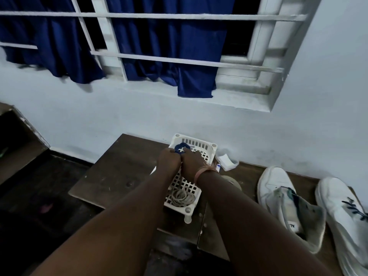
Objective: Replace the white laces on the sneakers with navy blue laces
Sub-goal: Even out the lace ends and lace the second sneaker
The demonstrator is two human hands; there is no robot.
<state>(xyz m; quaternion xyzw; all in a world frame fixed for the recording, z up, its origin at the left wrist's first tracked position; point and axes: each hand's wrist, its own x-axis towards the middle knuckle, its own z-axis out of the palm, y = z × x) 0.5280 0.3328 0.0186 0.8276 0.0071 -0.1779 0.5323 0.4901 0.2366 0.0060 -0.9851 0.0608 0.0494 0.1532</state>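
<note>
a coiled navy blue lace (pixel 180 148) was held above the far basket end. two white sneakers (pixel 286 204) were laid rightward; the right-hand one was navy-laced.

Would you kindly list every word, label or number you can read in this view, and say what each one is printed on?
"AL": the only legible letters, seen upside down and cut off, on the white tag of the left sneaker's tongue.
Tube beside the white basket: it carries print, too small and blurred to read.
Right sneaker: no readable text.
</note>
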